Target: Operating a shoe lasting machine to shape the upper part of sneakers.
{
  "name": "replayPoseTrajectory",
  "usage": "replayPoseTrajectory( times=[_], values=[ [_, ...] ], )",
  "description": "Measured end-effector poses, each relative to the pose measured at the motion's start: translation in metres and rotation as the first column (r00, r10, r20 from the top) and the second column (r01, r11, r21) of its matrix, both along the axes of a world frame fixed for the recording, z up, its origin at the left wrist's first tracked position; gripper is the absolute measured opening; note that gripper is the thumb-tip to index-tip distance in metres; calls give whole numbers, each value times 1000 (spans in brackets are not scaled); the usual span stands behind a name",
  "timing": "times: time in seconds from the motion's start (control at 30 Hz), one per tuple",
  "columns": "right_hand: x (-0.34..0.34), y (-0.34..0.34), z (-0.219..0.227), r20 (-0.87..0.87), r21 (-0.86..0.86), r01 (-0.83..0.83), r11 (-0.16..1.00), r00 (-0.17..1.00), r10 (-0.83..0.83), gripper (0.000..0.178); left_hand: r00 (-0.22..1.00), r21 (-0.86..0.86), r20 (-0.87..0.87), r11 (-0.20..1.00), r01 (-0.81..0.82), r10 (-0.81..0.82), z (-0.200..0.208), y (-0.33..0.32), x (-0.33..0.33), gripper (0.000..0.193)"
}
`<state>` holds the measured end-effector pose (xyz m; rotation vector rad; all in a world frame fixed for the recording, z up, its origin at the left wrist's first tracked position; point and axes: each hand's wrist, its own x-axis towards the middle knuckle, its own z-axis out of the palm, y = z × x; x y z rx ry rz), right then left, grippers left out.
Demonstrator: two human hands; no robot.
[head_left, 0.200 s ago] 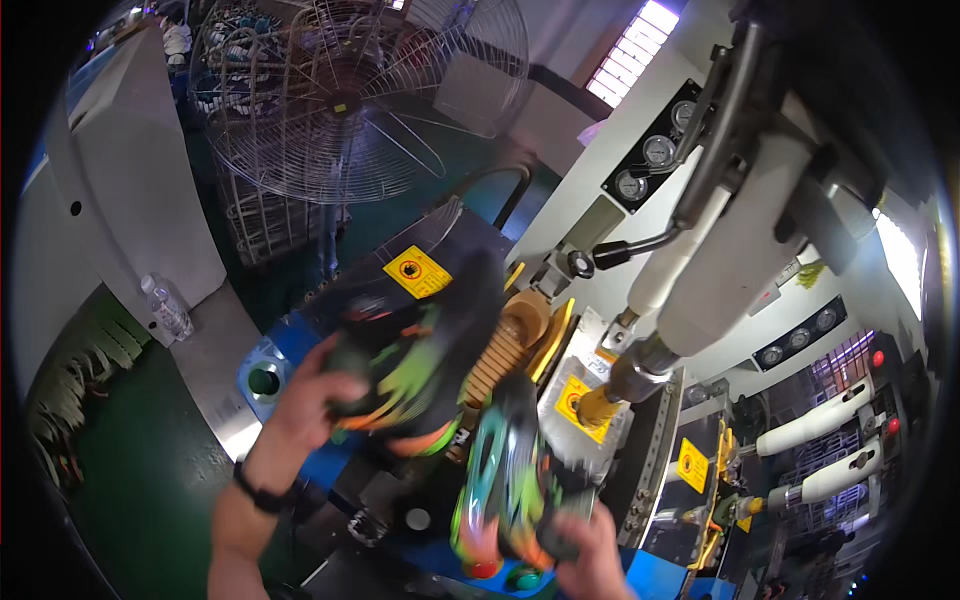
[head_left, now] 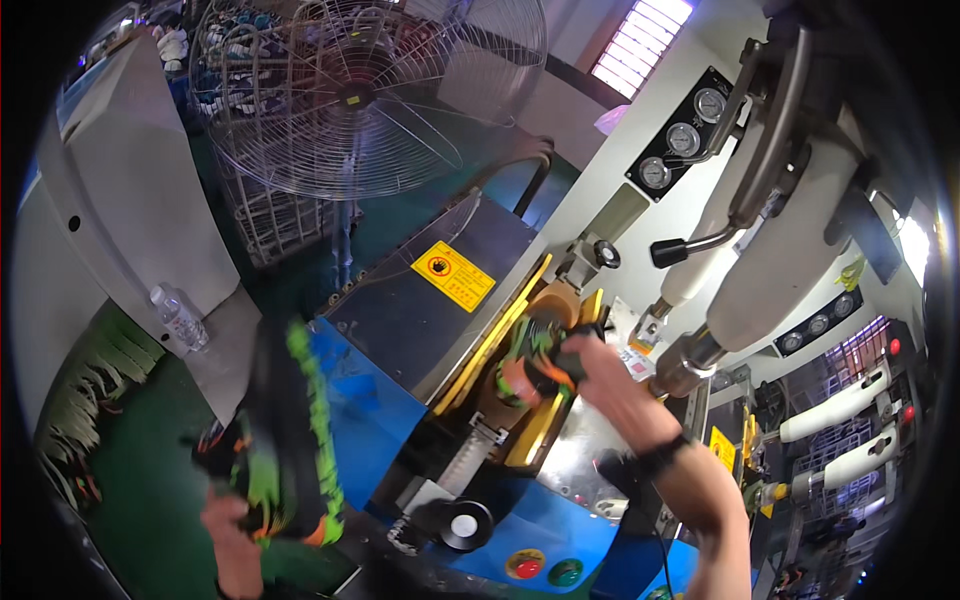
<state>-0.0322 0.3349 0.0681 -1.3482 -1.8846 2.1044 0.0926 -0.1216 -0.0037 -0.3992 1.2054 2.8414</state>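
Observation:
At the lower left, my left hand is closed on a dark shoe with bright green and orange trim, somewhat smeared by motion. My right hand grips a second shoe, black, green and orange. This one sits between the yellow side plates of a pressing machine, over a brown cradle. The fingertips of my right hand are partly hidden behind the shoe and wrist.
Above on the right hang a thick white press arm and a black-knobbed lever. A red button and a green button are on the blue front panel. A caged fan stands behind; a plastic bottle is at left.
My left hand has swung down and left with its shoe, away from the machine. My right hand has carried its shoe from beside the buttons up and forward to the cradle.

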Motion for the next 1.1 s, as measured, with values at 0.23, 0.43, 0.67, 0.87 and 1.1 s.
replayPoseTrajectory(
  times=[0.23, 0.43, 0.67, 0.87, 1.1],
  values=[
    [-23, -37, -99, -30, 700, -30, 713, 997, 71, 62, 634, -173, 622, 870, -462, 460, -56, -49, 139, 49],
    [-38, -33, -74, -81, 802, 36, 596, 995, 50, 50, 849, -581, 414, 813, -30, 328, -92, -87, 213, 44],
    [-3, -2, -65, 80, 605, -265, 751, 958, 274, 63, 950, 281, 312, 956, -83, -9, -27, 5, 147, 59],
    [227, -90, -11, 154, 986, -133, -96, 555, 817, 73, 933, 111, 344, 982, -151, 105, 55, 16, 218, 66],
    [351, -63, -50, 478, 825, -555, -105, 587, 654, 81, 984, 429, 179, 899, -85, 7, -3, 46, 274, 53]
  ],
)
